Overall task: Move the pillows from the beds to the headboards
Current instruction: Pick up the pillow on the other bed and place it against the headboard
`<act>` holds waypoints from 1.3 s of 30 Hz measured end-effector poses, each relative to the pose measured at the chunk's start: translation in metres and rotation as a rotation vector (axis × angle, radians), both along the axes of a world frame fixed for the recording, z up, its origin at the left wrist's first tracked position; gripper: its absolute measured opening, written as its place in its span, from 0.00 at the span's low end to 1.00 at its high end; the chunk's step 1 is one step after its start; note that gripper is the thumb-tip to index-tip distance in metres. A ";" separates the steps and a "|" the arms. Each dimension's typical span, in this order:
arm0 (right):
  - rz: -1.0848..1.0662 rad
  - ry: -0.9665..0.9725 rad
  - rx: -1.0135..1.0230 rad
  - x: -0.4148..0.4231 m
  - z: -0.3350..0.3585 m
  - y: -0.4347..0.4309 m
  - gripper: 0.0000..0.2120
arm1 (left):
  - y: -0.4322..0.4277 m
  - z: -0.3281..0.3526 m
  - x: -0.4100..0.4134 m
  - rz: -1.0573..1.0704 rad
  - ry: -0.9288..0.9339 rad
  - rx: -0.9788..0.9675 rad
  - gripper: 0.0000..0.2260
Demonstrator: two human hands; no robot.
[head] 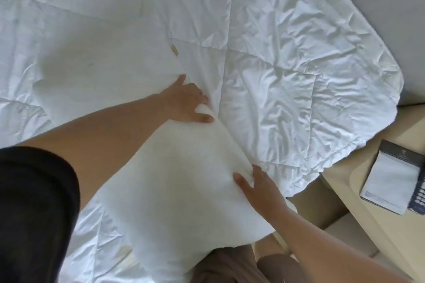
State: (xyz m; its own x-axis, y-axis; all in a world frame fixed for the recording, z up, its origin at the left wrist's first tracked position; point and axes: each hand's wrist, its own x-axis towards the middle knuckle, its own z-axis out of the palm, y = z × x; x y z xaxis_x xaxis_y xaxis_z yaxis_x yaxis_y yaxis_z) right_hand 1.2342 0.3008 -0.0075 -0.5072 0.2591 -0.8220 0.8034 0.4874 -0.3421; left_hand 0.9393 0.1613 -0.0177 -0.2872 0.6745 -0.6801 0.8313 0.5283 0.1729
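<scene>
Pillow (179,179) between left hand (186,103) and right hand (257,186).

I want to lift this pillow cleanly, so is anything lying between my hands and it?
No. The left hand and right hand already grip the pillow directly; nothing lies on it.

You have one view only — the head camera looks steeply down from close above the rumpled white quilted bedcover (287,57), both bare forearms reaching in from below.
</scene>
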 end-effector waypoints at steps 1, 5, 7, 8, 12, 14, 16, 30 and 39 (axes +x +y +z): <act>0.003 -0.020 0.005 0.002 -0.002 0.001 0.43 | -0.002 -0.001 -0.011 -0.023 0.016 -0.015 0.42; 0.050 -0.054 0.042 0.005 -0.006 0.007 0.47 | -0.010 -0.005 -0.049 -0.074 0.080 -0.031 0.49; 0.059 -0.064 0.044 0.007 -0.007 0.008 0.46 | -0.012 -0.006 -0.065 -0.110 0.113 -0.057 0.52; 0.058 -0.065 0.045 0.009 -0.009 0.008 0.45 | -0.012 -0.006 -0.071 -0.131 0.136 -0.064 0.53; 0.058 -0.041 0.079 0.010 -0.013 0.003 0.36 | -0.008 -0.008 -0.084 -0.207 0.225 -0.038 0.50; 0.090 -0.036 0.120 0.008 -0.013 0.002 0.31 | -0.008 -0.009 -0.081 -0.199 0.242 -0.030 0.46; 0.098 -0.041 0.133 0.006 -0.010 0.001 0.30 | -0.010 -0.006 -0.075 -0.129 0.228 -0.050 0.37; 0.028 0.128 0.070 0.011 0.067 0.027 0.30 | 0.003 0.136 -0.062 -0.069 0.416 -0.078 0.34; -0.128 0.414 0.096 0.028 0.148 0.114 0.29 | 0.071 0.267 -0.029 0.054 0.584 0.084 0.40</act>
